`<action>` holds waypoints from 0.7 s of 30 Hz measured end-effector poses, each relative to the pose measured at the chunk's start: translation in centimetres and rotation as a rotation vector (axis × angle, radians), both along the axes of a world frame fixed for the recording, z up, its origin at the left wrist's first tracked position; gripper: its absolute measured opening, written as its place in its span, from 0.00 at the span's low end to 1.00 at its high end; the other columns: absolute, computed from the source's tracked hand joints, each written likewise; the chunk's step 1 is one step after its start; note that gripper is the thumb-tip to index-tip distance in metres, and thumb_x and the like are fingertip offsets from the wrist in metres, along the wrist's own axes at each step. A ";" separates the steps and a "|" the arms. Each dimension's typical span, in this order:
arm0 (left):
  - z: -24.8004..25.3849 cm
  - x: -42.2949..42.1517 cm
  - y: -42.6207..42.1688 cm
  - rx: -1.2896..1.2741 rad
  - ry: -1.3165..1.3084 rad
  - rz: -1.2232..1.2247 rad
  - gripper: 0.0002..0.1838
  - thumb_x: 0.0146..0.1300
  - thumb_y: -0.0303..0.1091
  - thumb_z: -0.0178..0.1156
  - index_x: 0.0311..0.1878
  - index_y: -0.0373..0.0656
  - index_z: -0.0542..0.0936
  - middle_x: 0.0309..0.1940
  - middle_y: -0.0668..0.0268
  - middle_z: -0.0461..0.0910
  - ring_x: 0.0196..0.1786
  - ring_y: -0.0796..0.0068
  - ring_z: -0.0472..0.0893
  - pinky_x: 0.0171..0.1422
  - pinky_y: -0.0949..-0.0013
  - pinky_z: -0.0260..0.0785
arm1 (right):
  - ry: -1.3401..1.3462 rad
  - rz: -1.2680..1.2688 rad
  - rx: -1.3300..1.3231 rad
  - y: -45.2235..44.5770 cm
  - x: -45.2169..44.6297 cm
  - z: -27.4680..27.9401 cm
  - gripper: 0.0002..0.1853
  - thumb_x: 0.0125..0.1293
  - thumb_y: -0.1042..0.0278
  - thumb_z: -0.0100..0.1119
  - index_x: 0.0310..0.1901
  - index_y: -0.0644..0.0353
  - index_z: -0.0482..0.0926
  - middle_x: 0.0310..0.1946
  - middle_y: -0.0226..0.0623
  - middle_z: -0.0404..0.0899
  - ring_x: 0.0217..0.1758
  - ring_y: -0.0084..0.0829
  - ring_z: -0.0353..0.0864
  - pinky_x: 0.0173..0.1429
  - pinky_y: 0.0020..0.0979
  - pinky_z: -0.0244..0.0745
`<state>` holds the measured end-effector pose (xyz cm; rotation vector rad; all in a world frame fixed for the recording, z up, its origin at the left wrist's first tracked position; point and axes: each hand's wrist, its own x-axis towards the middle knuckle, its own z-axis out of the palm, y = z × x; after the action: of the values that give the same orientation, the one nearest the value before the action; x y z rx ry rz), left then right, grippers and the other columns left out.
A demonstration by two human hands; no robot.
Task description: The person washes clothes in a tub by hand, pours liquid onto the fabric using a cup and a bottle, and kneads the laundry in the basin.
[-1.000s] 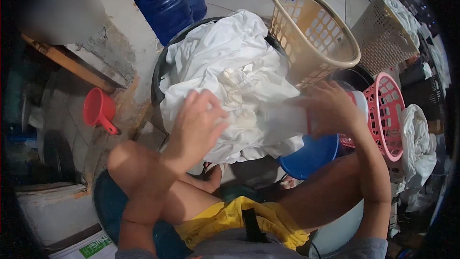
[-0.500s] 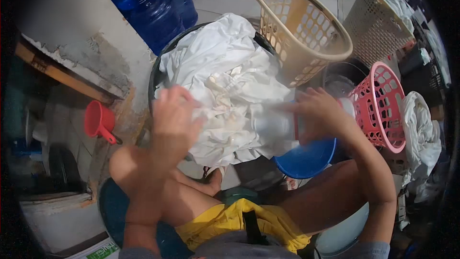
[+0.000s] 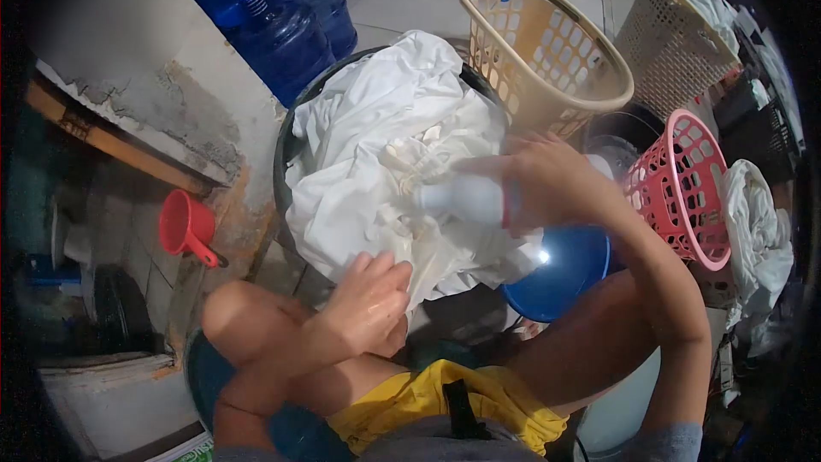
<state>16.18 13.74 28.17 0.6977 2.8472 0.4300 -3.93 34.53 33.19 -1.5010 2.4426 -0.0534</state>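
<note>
A heap of white cloth (image 3: 368,137) fills a dark round tub (image 3: 286,171) in front of my knees. My left hand (image 3: 369,298) is closed on the near edge of this cloth, low and close to my lap. Above the right side of the heap, my right hand (image 3: 552,184) grips a white plastic bottle (image 3: 462,198). The bottle lies nearly level, its narrow end pointing left over the cloth; motion blurs it somewhat. My fingers hide its middle, and its base shows at the right of the hand.
A beige laundry basket (image 3: 611,103) stands behind the tub. To the right are a pink basket (image 3: 676,192) and a blue basin (image 3: 564,278). At left, a red dipper (image 3: 186,221) rests near a rough wall (image 3: 184,77). Blue water jugs (image 3: 282,38) stand at the back.
My left hand has come down from above the heap to the cloth's near edge and closed on it. The bottle in my right hand has shifted left and up.
</note>
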 end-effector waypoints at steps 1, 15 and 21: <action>0.4 -0.1 -0.2 0.006 -0.060 -0.016 0.05 0.44 0.34 0.61 0.21 0.45 0.82 0.36 0.65 0.71 0.46 0.61 0.70 0.47 0.61 0.62 | 0.051 0.016 -0.027 -0.6 0.3 -0.3 0.47 0.33 0.56 0.74 0.63 0.27 0.70 0.44 0.40 0.77 0.52 0.44 0.76 0.56 0.41 0.71; -0.1 -1.8 -7.7 0.062 0.440 0.719 0.14 0.40 0.29 0.74 0.28 0.40 0.78 0.36 0.62 0.74 0.45 0.58 0.73 0.52 0.60 0.65 | 0.248 0.265 0.241 -3.1 3.2 -1.0 0.46 0.37 0.47 0.77 0.64 0.22 0.67 0.51 0.34 0.75 0.57 0.39 0.73 0.60 0.40 0.65; 2.6 -1.2 -9.6 0.132 0.479 0.825 0.09 0.44 0.27 0.70 0.27 0.39 0.79 0.35 0.62 0.75 0.44 0.60 0.73 0.51 0.63 0.65 | 0.365 0.184 0.133 -2.2 2.8 -2.1 0.45 0.35 0.47 0.75 0.63 0.25 0.70 0.48 0.36 0.75 0.55 0.40 0.74 0.59 0.41 0.66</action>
<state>15.00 4.11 30.72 -0.4860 3.4842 0.6221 -1.08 32.33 31.05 -1.7970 2.4961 0.4475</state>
